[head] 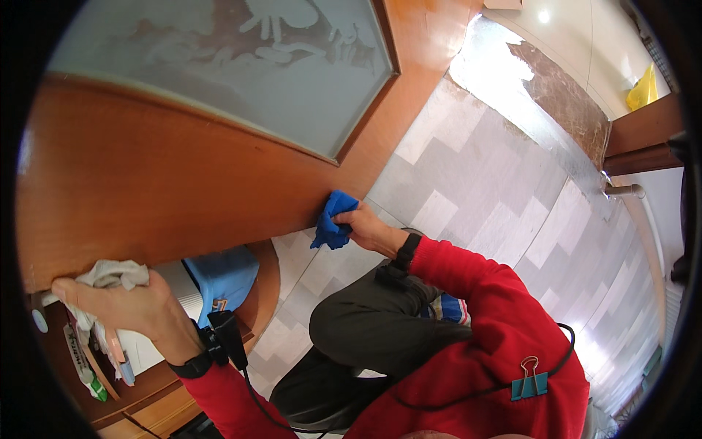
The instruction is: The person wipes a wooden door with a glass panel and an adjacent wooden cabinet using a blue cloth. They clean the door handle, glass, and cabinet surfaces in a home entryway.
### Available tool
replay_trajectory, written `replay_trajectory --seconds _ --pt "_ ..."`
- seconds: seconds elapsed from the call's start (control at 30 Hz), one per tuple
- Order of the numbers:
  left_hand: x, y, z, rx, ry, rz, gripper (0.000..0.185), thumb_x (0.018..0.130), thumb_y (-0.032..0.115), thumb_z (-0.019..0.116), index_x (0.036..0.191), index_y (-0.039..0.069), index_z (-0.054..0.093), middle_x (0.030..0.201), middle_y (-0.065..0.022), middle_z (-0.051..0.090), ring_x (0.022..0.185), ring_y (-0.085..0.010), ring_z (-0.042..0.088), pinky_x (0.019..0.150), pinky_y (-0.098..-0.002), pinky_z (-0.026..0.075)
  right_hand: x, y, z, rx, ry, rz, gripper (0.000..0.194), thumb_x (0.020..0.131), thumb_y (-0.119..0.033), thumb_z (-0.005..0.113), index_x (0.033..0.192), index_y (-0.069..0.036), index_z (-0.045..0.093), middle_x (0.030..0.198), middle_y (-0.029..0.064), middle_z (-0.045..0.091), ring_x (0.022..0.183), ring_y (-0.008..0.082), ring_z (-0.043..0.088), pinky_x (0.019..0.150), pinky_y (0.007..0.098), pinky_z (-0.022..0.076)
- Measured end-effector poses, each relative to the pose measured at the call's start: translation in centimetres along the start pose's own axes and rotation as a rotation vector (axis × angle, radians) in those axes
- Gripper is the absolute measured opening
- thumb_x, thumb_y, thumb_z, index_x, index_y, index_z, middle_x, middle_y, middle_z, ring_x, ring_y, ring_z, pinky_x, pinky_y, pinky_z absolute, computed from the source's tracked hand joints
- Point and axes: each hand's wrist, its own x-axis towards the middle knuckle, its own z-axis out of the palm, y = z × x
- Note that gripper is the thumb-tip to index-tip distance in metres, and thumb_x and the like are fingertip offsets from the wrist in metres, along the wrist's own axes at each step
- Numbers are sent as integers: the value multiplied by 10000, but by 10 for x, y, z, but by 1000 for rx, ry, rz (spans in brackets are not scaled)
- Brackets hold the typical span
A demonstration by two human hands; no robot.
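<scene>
A wooden door with a frosted, patterned glass pane fills the upper left. My right hand grips a crumpled blue cloth close to the door's edge; whether the cloth touches the wood is hard to tell. At the lower left, my left hand holds a greyish-white cloth against the edge of the door. The thumb lies along that edge, and some of the cloth hangs below the hand. Part of each cloth is hidden by the fingers.
Below my left hand, wooden shelving holds papers, a green-and-white package and a light blue bag. Grey patterned tiles cover the floor. At the right stands a pipe; a yellow bag lies beyond the threshold.
</scene>
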Motion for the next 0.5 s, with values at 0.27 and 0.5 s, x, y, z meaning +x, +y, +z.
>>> replay_trajectory --seconds 0.27,0.5 --pt "-3 5 -2 44 -85 -15 618 1052 556 383 1275 -8 500 1123 -37 535 953 -118 511 831 -195 431 38 -7 -36 129 527 74 124 857 55 574 960 6 624 858 138 656 739 340 669 671 569 574" --pt "-8 14 6 -183 -41 -158 526 1016 551 500 1169 49 532 808 30 518 633 -67 487 532 -212 431 -22 -49 55 47 172 -65 201 861 85 563 1012 -32 626 880 88 666 786 254 674 696 427 576"
